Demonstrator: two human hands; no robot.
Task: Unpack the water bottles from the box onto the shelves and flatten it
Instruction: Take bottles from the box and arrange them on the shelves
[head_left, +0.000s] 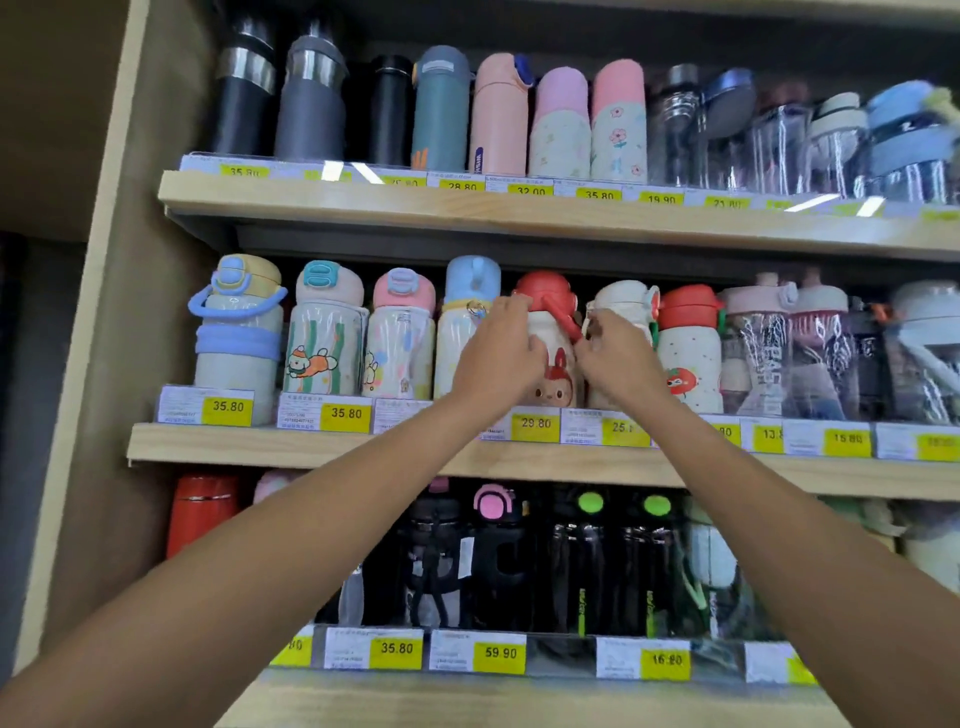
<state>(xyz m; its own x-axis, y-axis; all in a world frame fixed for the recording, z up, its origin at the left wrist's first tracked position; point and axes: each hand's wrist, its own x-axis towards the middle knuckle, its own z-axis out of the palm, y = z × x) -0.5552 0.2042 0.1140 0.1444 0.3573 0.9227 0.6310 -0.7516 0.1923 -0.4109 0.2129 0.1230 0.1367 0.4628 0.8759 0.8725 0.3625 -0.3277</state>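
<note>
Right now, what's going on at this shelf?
A person is reaching up with both bare hands to the middle shelf of a store display. The left hand and right hand are on either side of a white bottle with a red lid and a cartoon face, standing upright among other children's bottles. It looks like they are setting or straightening it in the row. Whether the fingers are fully closed on it is unclear. No box is in view.
</note>
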